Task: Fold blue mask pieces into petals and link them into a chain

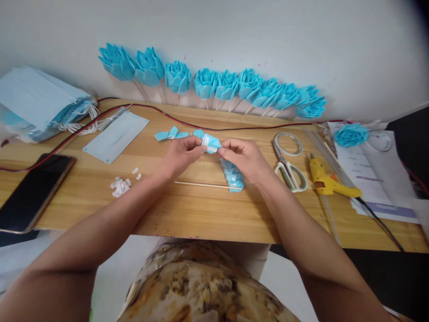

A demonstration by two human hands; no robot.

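Blue, one folded piece is pinched by two hands.

head view | from head height | faces forward, down | tabletop near, wall beyond

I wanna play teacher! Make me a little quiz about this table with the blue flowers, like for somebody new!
1. True or false: the phone lies to the left of the white scraps.
2. What do the left hand and right hand hold together? A) a tape roll B) a folded blue-and-white piece C) a stick
3. Which tool lies between the right hand and the yellow glue gun?

Key: 1. True. 2. B. 3. The scissors.
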